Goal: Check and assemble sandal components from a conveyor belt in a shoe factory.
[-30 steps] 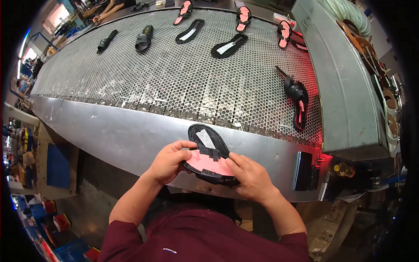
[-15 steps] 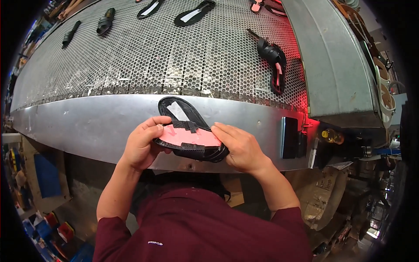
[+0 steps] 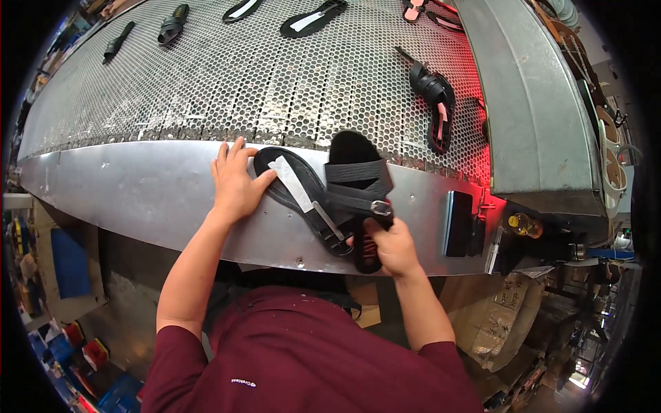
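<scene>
A black shoe sole (image 3: 313, 213) with a white strip along its middle lies slanted on the metal ledge (image 3: 172, 186). My left hand (image 3: 235, 182) is at its far left end, the thumb over the edge and the other fingers spread around the rim. Just right of the sole, my right hand (image 3: 392, 249) grips a black strappy sandal (image 3: 358, 175) near its heel. The sandal's top side shows, with crossed straps and a small silver buckle; its toe end points away from me. Most fingers of the right hand are hidden beneath it.
Beyond the ledge runs a perforated metal belt (image 3: 227, 89) carrying several black sandals and soles, including a strappy sandal (image 3: 434, 96). To the right are a phone (image 3: 458, 224), a white pen (image 3: 494, 249), a bottle of yellow liquid (image 3: 525, 225) and a grey metal housing (image 3: 544, 103) with red light beside it.
The sandal, earlier held pink underside up in both hands, is turned over and is now in my right hand. My left hand has let go of it and moved to the sole.
</scene>
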The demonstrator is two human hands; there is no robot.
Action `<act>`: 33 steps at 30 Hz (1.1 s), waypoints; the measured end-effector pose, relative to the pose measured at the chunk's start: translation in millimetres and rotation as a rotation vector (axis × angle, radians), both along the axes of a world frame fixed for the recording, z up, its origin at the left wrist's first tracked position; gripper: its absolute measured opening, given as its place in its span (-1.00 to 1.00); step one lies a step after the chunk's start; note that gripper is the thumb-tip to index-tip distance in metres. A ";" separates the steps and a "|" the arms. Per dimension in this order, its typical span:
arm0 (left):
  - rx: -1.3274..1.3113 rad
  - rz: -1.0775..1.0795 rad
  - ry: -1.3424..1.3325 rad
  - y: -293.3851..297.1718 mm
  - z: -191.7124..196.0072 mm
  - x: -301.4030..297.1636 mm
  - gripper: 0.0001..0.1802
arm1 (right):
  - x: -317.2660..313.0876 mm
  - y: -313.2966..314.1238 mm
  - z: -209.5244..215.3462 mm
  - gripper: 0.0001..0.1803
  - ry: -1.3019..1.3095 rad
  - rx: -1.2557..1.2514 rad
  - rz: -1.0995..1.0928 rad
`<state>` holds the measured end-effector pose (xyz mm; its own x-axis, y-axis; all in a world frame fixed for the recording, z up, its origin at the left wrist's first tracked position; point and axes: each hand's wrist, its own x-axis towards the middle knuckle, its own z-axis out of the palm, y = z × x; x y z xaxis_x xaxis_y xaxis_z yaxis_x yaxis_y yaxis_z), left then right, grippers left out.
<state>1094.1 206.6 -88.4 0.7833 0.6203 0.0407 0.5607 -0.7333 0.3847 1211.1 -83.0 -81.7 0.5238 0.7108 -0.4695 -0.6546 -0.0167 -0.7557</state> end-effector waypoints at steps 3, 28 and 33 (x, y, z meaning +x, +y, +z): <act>-0.241 0.026 -0.217 11.3 -14.5 2.5 -0.57 | -12.3 13.7 -7.6 -0.75 0.012 0.018 0.071; -1.635 -0.176 -0.839 -64.3 60.6 16.2 -0.18 | -15.2 14.5 11.8 -0.86 0.032 0.155 0.250; -1.637 -0.164 -0.820 -68.4 61.2 16.1 -0.30 | -9.6 11.4 10.2 -0.84 -0.039 0.088 0.299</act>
